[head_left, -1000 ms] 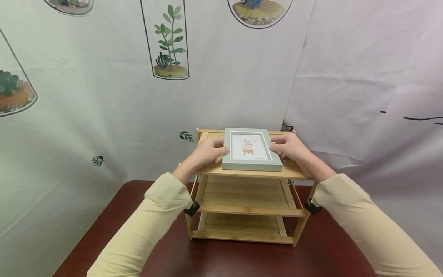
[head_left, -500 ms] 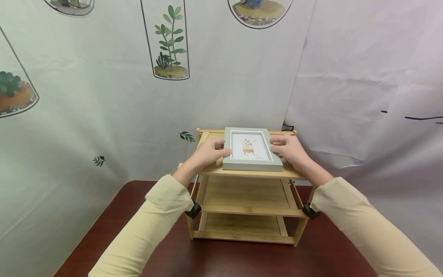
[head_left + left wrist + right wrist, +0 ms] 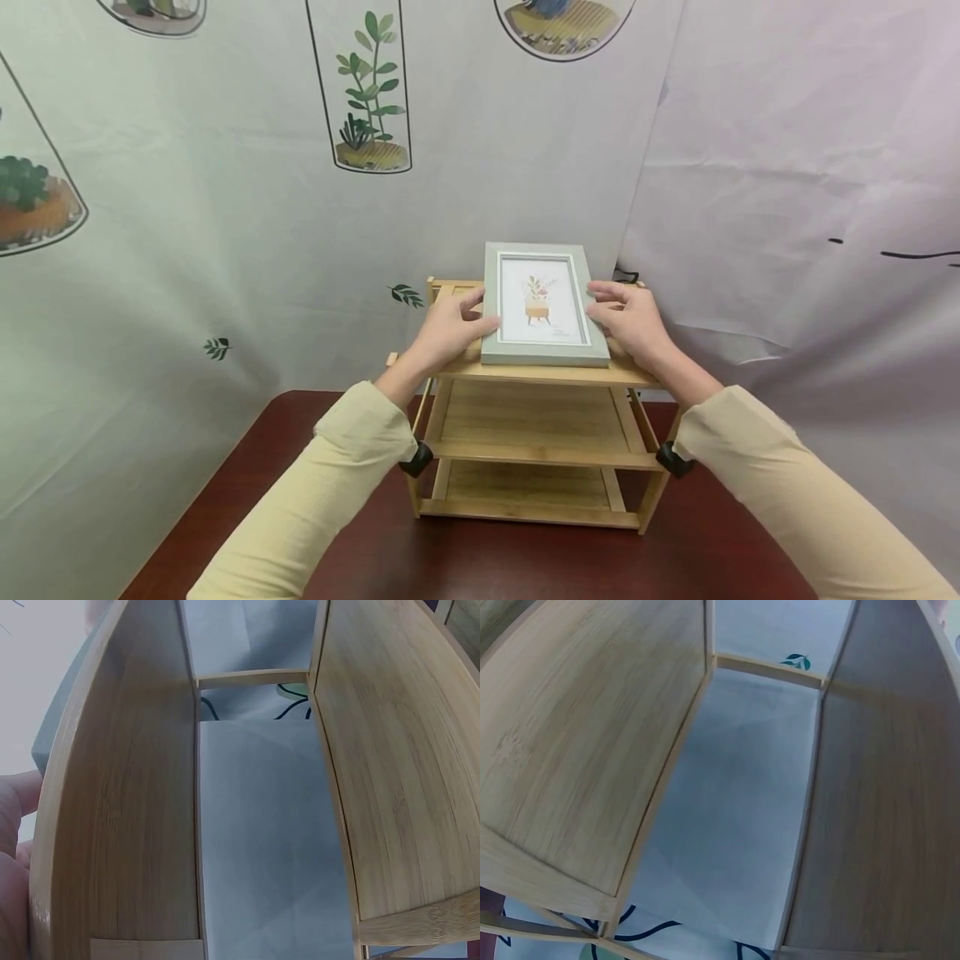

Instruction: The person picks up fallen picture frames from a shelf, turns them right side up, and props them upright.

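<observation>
A pale green picture frame [image 3: 546, 356] with a potted-plant print is tilted over the top board of a wooden shelf [image 3: 540, 454]. Its far end is raised, and its near edge is at the board's front. My left hand [image 3: 447, 329] grips the frame's left side, thumb on the front border. On the opposite side my right hand [image 3: 633, 323] holds the right edge between thumb and fingers. In the left wrist view, part of the left hand [image 3: 13, 862] shows beside the shelf's board. The right wrist view shows shelf boards and no hand.
The shelf has two lower boards under the top one. It stands on a dark red table [image 3: 480, 558]. Behind it hangs a white cloth [image 3: 247, 208] printed with plants. A dark cable-like thing [image 3: 625, 275] shows behind the shelf's right back corner.
The frame lay nearly flat on the top board before. Its far end has now risen while the near edge stays about where it was. Both hands keep hold of the sides.
</observation>
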A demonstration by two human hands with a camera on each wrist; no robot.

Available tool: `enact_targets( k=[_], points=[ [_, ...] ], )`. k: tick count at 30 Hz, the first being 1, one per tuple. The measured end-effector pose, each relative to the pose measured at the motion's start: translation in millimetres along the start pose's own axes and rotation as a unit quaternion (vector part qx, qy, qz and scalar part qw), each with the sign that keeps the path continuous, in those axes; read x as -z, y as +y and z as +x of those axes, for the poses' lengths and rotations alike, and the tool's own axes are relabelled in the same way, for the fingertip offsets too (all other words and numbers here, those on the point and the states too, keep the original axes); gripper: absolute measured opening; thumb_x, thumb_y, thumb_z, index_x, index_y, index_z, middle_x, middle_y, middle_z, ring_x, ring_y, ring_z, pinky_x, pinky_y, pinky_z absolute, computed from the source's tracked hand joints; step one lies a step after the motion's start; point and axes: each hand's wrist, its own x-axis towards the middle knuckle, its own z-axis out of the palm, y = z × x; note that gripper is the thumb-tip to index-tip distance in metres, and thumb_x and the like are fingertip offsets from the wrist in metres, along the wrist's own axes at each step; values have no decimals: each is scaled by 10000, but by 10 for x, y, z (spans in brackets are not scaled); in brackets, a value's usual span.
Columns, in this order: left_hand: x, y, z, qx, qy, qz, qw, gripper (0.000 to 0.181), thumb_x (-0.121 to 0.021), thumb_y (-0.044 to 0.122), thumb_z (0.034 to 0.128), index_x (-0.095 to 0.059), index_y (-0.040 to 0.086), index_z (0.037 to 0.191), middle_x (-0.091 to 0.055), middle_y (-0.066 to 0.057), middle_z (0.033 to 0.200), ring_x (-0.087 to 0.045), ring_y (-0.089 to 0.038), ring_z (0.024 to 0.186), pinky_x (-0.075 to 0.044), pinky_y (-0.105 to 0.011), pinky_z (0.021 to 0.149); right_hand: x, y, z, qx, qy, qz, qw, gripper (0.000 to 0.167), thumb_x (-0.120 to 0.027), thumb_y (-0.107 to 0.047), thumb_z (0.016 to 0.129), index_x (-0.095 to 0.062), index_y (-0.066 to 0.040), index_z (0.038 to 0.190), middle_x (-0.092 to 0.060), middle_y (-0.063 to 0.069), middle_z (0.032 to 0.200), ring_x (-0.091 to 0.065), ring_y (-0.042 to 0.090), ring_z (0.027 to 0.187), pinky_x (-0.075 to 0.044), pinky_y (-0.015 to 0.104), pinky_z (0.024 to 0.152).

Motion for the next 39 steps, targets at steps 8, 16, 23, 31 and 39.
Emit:
enact_targets(
  k=[8,16,23,31,39],
  points=[
    [-19,32,-21,-382,565,-55,9977,644,-632,219,801,-337,152,1370,-444,-56,1339,-567,-217,1066,-468,-320,873,-4,-89,7,278,331,572,9974,532,-517,-15,825,-379,-71,1336,-458,173,1247,-516,254,1017,-450,157,746],
    [-89,82,-37,-1000,1236,-39,9873,648,-656,113,772,-368,112,1352,-588,-179,1139,-639,-246,911,-510,-285,776,61,-170,32,101,262,606,9978,658,-511,-4,814,-227,-69,1403,-413,194,1276,-499,271,1074,-435,233,875],
    [-131,91,-39,-1798,1586,591,9690,679,-646,57,772,-320,59,1368,-388,-137,1365,-615,-219,927,-499,-213,781,79,-224,57,272,341,695,9966,680,-503,54,780,-239,-54,1396,-454,186,1209,-489,129,937,-427,137,797],
    [-157,123,-7,-2116,1842,1177,9526,754,-650,37,764,-235,32,1394,-535,-164,1163,-595,-231,886,-508,-285,777,88,-273,82,520,566,651,9949,714,-507,72,758,-217,-42,1400,-425,80,1099,-436,82,865,-418,90,701],
    [-170,120,-15,-1976,1811,1298,9546,755,-649,67,778,-226,69,1403,-553,-127,1042,-589,-208,877,-495,-270,767,79,-234,88,784,591,823,9918,698,-488,105,761,-245,-60,1393,-445,35,1043,-480,70,846,-450,123,730]
  ],
)
